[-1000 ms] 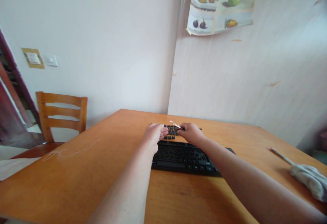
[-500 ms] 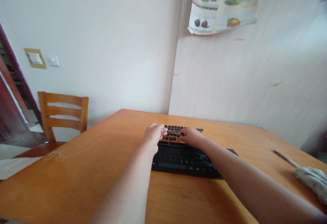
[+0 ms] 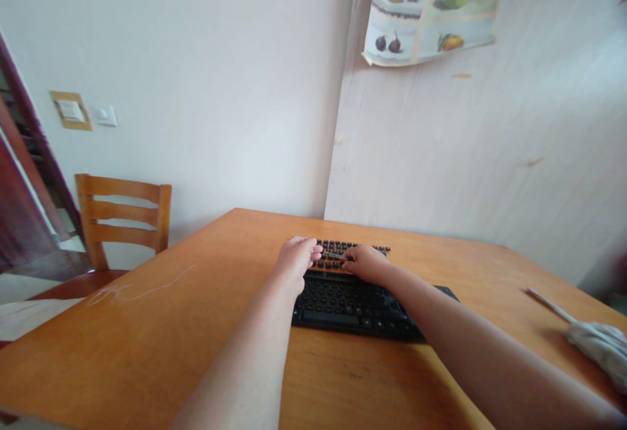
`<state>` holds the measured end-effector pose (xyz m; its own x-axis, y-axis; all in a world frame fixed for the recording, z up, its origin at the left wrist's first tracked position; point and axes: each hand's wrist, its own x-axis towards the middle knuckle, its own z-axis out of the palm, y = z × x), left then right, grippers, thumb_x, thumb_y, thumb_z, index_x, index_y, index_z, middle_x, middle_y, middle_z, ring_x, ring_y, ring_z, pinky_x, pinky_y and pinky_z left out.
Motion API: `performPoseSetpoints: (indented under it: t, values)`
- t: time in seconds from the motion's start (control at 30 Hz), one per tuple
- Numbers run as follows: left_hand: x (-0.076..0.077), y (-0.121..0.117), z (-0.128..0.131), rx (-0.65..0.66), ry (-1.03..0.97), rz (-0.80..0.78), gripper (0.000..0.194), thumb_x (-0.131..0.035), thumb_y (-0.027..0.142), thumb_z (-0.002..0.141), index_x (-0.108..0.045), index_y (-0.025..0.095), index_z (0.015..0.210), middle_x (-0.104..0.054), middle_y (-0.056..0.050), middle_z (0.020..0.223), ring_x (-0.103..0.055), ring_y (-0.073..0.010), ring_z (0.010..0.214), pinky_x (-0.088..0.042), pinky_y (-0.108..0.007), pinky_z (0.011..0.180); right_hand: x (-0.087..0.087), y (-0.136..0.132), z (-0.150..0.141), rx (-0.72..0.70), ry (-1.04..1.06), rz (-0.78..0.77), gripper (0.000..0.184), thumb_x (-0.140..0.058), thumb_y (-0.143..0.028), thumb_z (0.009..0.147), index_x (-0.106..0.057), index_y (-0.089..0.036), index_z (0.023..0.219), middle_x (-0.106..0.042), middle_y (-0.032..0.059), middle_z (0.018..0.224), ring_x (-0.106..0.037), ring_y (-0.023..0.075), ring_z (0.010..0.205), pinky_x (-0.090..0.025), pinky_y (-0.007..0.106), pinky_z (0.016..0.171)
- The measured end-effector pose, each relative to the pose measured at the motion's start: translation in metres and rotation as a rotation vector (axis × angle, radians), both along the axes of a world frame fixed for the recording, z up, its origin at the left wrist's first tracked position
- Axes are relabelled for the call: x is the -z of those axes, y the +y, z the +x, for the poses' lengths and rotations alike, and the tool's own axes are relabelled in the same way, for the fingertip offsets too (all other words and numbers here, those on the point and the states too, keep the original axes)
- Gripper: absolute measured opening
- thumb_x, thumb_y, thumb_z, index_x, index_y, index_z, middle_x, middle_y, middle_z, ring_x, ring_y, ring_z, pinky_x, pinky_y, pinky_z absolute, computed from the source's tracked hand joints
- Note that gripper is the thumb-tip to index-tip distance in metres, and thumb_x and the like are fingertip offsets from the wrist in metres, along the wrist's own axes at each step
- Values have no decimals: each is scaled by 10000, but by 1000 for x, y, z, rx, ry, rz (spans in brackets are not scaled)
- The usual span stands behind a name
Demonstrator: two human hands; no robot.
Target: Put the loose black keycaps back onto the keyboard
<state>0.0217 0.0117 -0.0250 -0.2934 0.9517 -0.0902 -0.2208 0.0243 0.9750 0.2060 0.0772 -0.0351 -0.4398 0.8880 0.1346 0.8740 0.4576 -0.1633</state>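
Note:
My left hand (image 3: 297, 261) and my right hand (image 3: 366, 263) are raised over the back edge of a black keyboard (image 3: 333, 302). Between them stretches a thin silvery tool (image 3: 336, 256), too small to name for certain. The right fingers pinch its right end, and its left end meets the closed fingertips of my left hand. Many of the keyboard's key positions appear to lack caps, while the long space bar is in place. Behind it, loose black keycaps (image 3: 334, 264) lie in rows on the table; my hands partly hide them.
The wooden table (image 3: 196, 325) reaches back to the wall. At right lie a thin stick (image 3: 551, 304) and a crumpled grey cloth (image 3: 600, 348). A wooden chair (image 3: 122, 211) stands beyond the left edge. Fruit pictures (image 3: 431, 15) hang on the wall.
The view has shifted very slightly. Both hands keep their place over the keyboard and keycaps, with the silvery tool still between them.

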Motion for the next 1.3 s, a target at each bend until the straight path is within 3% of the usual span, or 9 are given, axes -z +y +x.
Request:
performPoseSetpoints:
  t: [0.2,0.43,0.6,0.73,0.9,1.3]
  values:
    - [1,0,0,0,28,17,160,-652,313,738,-586,176,787,-727,-87,842,-656,-143,705,-424,-238,623,-8,1,5,10,163,23,218,-577,-347,792,-729,-194,824,-676,36,725,-575,163,676,-360,248,587]
    - [4,-1,5,7,72,50,123,-672,270,733,-592,177,722,-706,-75,761,-640,-151,675,-453,-259,663,-34,-26,11,112,797,-164,322,-434,-320,830,-681,-130,750,-585,37,607,-526,143,532,-391,250,508]
    - [6,1,9,54,177,49,101,-649,256,752,-598,181,707,-702,-72,752,-629,-153,650,-457,-270,668,-40,-56,17,24,759,-107,405,-428,-424,865,-658,-166,654,-534,14,549,-477,133,529,-368,257,522]
    - [10,2,9,80,245,55,102,-642,262,754,-606,177,710,-702,-76,759,-625,-147,646,-458,-269,679,-36,-77,19,-17,757,-327,264,-521,-415,838,-645,-185,801,-496,-26,502,-405,100,435,-294,225,423]
    - [14,3,9,96,258,84,133,-653,295,750,-611,173,718,-701,-82,774,-630,-152,677,-459,-274,709,-34,-97,19,-57,748,-487,99,-626,-268,753,-618,-208,832,-570,-28,565,-491,96,467,-367,200,438]
    - [13,2,9,113,365,71,137,-578,295,776,-600,167,732,-711,-85,790,-628,-141,666,-477,-273,688,-14,-99,12,-134,521,-535,171,-576,-350,844,-561,-181,863,-646,6,647,-569,96,469,-415,178,417]
